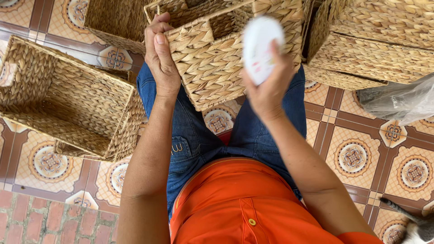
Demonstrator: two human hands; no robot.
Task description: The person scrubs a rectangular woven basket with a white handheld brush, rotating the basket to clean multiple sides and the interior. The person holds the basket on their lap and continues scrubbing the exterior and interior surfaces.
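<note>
Woven baskets on patterned floor tiles, one held across a lap.

Left of the left hand [160, 56] lies an empty woven basket [68, 99]; that hand grips the corner of the held basket [217, 58], thumb on its rim. Just right, the right hand [269, 86] closes on a blurred white disc [261, 47] before the basket's side; stacked baskets [375, 45] lie farther right.

The left hand [162, 61] grips the corner of the woven basket [217, 63], thumb on top. The right hand [267, 86] is raised beside it, fingers pinched shut.
</note>
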